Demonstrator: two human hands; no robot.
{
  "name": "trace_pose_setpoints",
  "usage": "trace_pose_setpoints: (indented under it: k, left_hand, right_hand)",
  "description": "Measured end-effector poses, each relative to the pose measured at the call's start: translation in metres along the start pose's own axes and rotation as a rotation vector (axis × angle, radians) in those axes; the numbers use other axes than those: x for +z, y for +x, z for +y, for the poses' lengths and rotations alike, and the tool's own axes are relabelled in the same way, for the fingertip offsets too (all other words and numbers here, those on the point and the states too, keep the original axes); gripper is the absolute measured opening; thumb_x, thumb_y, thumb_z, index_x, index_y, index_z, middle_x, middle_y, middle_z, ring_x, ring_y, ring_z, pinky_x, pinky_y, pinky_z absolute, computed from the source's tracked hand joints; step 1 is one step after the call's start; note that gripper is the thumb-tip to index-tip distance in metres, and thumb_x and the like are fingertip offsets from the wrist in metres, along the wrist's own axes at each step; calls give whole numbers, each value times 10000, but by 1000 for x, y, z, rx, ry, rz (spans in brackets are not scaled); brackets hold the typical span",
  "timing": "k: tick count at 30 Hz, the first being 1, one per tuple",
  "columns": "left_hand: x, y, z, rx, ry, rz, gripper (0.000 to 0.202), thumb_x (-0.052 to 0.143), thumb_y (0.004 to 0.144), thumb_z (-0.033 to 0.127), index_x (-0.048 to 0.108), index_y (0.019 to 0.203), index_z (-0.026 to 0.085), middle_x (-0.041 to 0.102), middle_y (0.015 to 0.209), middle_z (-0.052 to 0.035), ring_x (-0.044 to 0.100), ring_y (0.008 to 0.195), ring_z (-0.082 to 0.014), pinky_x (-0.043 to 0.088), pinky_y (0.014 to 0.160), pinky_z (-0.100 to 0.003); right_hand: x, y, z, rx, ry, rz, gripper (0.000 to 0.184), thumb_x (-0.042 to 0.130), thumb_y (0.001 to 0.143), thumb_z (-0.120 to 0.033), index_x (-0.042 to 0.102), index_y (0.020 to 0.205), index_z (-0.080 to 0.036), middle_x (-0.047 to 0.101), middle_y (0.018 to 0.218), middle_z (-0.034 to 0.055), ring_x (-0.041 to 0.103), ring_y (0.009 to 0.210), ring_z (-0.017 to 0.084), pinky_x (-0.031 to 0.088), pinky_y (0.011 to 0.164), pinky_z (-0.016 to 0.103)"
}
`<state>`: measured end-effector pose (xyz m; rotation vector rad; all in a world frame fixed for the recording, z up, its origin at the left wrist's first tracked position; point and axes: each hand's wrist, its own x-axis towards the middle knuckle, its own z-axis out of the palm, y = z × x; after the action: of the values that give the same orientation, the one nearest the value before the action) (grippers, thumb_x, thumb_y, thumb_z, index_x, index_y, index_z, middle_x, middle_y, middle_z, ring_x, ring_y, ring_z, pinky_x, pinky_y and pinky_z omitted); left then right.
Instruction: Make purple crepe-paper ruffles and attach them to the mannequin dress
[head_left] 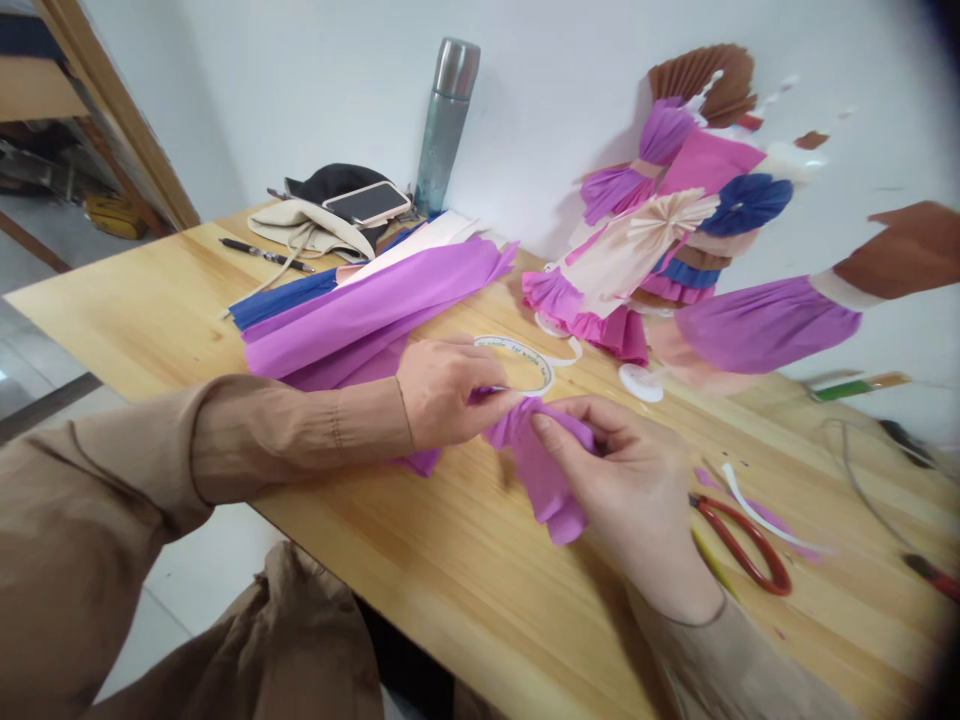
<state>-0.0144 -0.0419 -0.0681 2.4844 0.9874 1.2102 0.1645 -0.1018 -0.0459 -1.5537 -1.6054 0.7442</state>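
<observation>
A small piece of purple crepe paper [544, 485], gathered into folds along its upper edge, is held just above the wooden table. My left hand [446, 390] is closed, pinching its left end between thumb and fingers. With thumb and fingers pressed together, my right hand [630, 465] grips the upper right part, and the lower part hangs loose. Right behind my left fingers a white tape roll [551, 375] with printing on its inner ring shows partly; whether that hand touches it I cannot tell. Larger purple crepe sheets [360, 310] lie beyond my left forearm.
Red-handled scissors [750, 550] lie right of my right hand, near paper scraps. Crepe paper dolls [637, 240] stand at the back right. A steel flask [446, 125], a phone [367, 203], a cloth pouch [300, 225] and a pen [266, 254] are at the back left.
</observation>
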Motion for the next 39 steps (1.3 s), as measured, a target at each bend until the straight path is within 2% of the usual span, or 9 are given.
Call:
trace_pose_setpoints:
  k: [4,10,13,18,24,32,36,39]
  left_hand:
    - [1,0,0,-17,-30,45,307,587,893,342,718,671,176,657,593,-11,549,584,-107,416,605,-246]
    - [1,0,1,-21,-62,19,287,595,881,341,728,686,178,670,597,-9,541,577,-99,422,610,-236]
    - [1,1,2,-41,-71,35,309,591,884,349,720,661,177,666,591,-10,532,575,-97,426,611,-239]
    - [0,1,1,28,-95,55,333,575,903,351,710,654,175,668,591,-7,556,580,-96,438,607,-231]
    - [1,0,-1,54,-94,92,276,594,896,329,727,703,184,686,607,2,577,585,-89,446,615,-213]
    - [1,1,-1,50,-62,99,273,591,889,294,724,681,176,689,609,0,558,571,-89,427,586,-217]
    - [1,1,-1,24,-33,106,281,580,887,299,724,678,179,673,582,0,554,566,-92,429,591,-221]
    - [2,1,-2,42,-24,108,293,579,892,315,719,673,179,692,610,-1,558,565,-90,434,592,-218]
  right_hand:
    - [-1,2,2,-37,-10,56,131,679,807,-333,708,774,-210,679,617,29,566,428,138,404,375,248]
    - [-2,7,6,-136,-8,10,89,659,797,-303,716,773,-239,708,698,40,606,585,176,486,554,311]
    - [-3,8,5,-105,18,36,99,678,784,-326,694,753,-233,691,679,40,587,576,168,470,539,298]
    - [-3,9,5,-44,48,59,167,710,746,-355,661,686,-207,616,580,8,496,486,122,395,453,250]
    - [-2,9,7,-68,183,3,136,728,719,-328,695,725,-196,703,674,26,580,540,134,457,477,241]
    - [-6,14,4,-74,50,88,170,715,711,-344,680,672,-182,667,589,22,545,476,129,424,434,237]
    - [-6,12,6,-133,-24,98,166,688,728,-335,680,646,-191,640,545,7,523,459,130,388,418,243]
    - [-4,8,7,-214,-50,66,123,661,762,-297,720,713,-202,697,616,12,577,503,145,433,465,260]
